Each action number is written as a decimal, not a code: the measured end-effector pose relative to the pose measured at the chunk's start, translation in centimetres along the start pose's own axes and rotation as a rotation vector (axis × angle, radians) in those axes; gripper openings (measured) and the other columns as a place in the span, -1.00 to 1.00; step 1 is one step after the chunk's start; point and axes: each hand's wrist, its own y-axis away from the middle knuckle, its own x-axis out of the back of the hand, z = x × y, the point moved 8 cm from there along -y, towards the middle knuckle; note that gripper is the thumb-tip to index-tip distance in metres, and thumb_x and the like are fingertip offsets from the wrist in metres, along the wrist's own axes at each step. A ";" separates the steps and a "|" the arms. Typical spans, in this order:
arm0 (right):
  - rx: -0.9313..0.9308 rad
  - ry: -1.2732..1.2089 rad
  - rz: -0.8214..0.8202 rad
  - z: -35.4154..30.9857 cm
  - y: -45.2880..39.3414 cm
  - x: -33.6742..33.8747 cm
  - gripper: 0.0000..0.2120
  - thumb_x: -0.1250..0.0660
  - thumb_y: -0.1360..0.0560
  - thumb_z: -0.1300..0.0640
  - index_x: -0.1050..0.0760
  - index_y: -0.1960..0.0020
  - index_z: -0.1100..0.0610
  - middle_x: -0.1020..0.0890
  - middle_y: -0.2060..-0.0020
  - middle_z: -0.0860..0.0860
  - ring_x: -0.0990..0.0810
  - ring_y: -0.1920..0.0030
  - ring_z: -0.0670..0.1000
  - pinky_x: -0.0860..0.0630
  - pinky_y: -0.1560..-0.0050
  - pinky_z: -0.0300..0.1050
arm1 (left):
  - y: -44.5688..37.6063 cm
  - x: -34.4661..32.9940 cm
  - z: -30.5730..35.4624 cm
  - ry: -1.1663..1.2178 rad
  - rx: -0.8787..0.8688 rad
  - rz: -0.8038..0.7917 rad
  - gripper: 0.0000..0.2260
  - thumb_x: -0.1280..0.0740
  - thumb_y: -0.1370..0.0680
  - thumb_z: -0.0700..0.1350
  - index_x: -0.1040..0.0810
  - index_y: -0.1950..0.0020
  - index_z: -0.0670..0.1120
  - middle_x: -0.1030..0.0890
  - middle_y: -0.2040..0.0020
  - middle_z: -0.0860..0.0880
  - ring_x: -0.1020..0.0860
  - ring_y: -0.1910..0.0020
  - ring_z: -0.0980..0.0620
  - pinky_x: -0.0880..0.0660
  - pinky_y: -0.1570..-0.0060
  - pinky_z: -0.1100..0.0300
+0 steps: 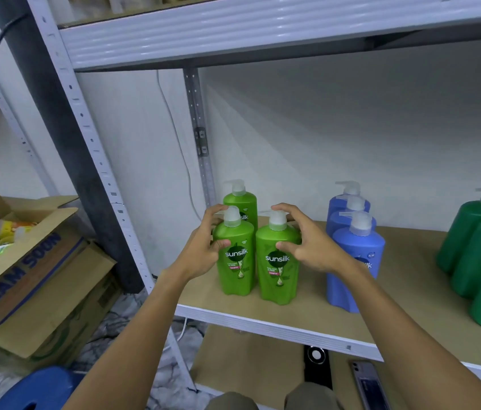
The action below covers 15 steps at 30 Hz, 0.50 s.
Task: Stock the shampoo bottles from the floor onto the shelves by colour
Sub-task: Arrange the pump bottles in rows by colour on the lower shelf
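Views: one, head-worn wide-angle camera.
Position: stood close before the shelf [307, 324], at its level.
Facing: looked forward and slightly down, over both forearms.
Nearness: bottles [235, 261] lay within arm's reach.
Shared area: none.

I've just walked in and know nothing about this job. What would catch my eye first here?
Probably the two hands, left hand and right hand, cupped around two light green Sunsilk bottles at the front of the shelf, with a third behind them. To their right stands a row of three blue bottles, then dark green bottles at the frame's right edge. An open cardboard box sits on the floor at left.
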 end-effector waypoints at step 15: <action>0.017 -0.037 -0.017 0.0 0.0 -0.5 -0.29 -0.42 -0.47 0.28 -0.27 -0.40 -0.32 -0.48 -0.26 0.04 -0.52 -0.30 0.07 -0.56 -0.25 0.20 | 1.7 0.0 1.0 0.116 -0.031 -0.071 -0.23 -0.31 -0.52 -0.47 -0.27 -0.28 0.42 -0.53 -0.19 0.08 -0.56 -0.23 -0.06 -0.54 -0.16 0.09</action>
